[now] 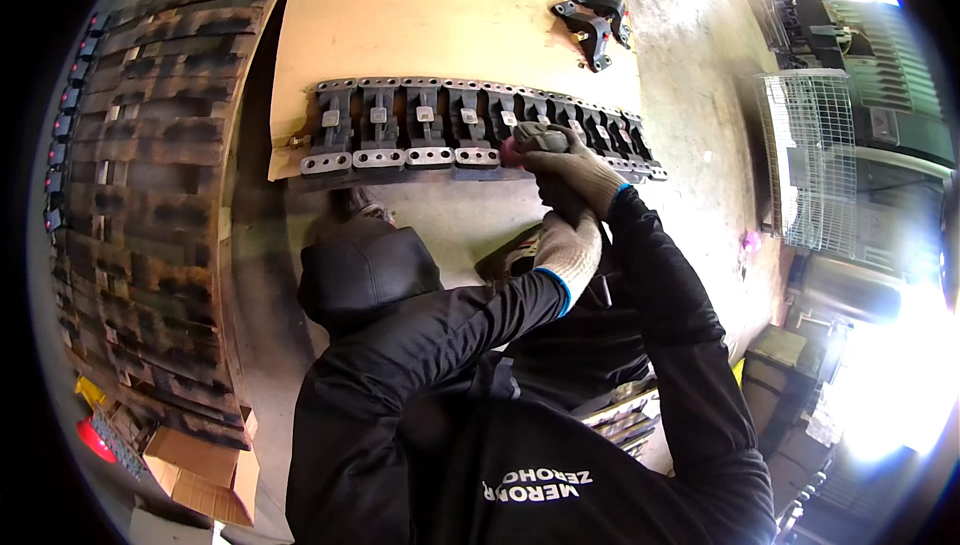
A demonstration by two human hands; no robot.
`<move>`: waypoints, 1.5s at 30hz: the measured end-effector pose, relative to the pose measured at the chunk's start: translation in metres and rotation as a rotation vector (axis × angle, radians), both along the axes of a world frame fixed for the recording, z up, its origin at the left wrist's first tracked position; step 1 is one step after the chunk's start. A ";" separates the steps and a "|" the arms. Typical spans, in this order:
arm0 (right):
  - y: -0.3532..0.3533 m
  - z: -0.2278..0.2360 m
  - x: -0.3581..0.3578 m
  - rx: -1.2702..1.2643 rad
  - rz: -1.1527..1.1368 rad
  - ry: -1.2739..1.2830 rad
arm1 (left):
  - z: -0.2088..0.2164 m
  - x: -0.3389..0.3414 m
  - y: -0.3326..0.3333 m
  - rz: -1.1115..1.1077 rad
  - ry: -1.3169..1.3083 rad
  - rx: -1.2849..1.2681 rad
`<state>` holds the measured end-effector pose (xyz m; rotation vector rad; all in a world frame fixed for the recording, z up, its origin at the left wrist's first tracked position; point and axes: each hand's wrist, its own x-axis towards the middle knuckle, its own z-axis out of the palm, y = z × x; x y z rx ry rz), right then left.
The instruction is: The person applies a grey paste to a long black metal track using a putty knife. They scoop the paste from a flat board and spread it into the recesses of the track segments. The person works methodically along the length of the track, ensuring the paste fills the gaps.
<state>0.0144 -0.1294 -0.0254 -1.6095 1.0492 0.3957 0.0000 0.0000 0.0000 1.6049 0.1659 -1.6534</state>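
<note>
Both my hands wear light knitted gloves with blue cuffs and are closed on a hand-held grinder point(541, 139). Its grey head and reddish disc point(511, 154) are over the near edge of a row of dark cast metal brackets point(424, 117). My right hand point(584, 169) wraps the front of the tool. Below and behind it, my left hand point(568, 249) grips the body, which the gloves mostly hide. The brackets stand side by side, with bright flat flanges point(430, 157) pierced by holes. Whether the disc touches a flange, I cannot tell.
The row lies along the near edge of a tan board point(400, 15). Black curved brackets point(594, 27) rest at its far right. Wooden pallets point(150, 175) stand left, above an open cardboard box point(205, 470). A wire mesh cage point(815, 160) is at right.
</note>
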 end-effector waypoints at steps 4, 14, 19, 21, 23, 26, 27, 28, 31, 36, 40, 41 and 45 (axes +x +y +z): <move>0.017 0.017 0.014 0.020 0.014 0.017 | -0.040 -0.015 -0.005 0.072 -0.132 0.002; 0.016 0.015 0.019 0.001 0.091 0.037 | 0.002 -0.001 0.007 0.125 -0.043 -0.056; 0.006 0.010 0.022 -0.089 0.112 0.064 | 0.001 0.004 0.005 0.146 -0.052 -0.076; 0.001 0.003 0.017 -0.134 0.106 0.057 | -0.001 0.001 0.004 0.164 -0.073 -0.076; 0.003 0.000 0.017 -0.055 0.116 0.029 | -0.008 -0.006 0.004 0.192 -0.117 -0.065; 0.005 -0.006 0.019 -0.013 0.105 0.000 | -0.008 -0.008 -0.001 0.241 -0.117 -0.033; 0.010 -0.002 0.024 -0.011 0.116 0.025 | -0.009 -0.005 0.000 0.270 -0.102 -0.020; 0.015 0.006 0.029 -0.010 0.127 0.050 | -0.014 -0.006 -0.001 0.233 -0.133 0.002; 0.013 0.007 0.027 -0.082 0.129 0.056 | -0.023 -0.004 -0.004 0.154 -0.166 0.007; 0.014 0.011 0.022 -0.047 0.101 0.027 | -0.026 -0.008 -0.001 0.146 -0.131 -0.043; 0.022 0.009 0.033 -0.016 0.144 0.043 | -0.025 -0.009 0.003 0.138 -0.156 -0.018; 0.022 0.009 0.034 -0.029 0.169 0.054 | -0.026 -0.010 0.004 0.126 -0.158 -0.010; 0.015 0.005 0.034 -0.029 0.109 0.082 | -0.031 -0.011 -0.001 0.063 -0.178 -0.009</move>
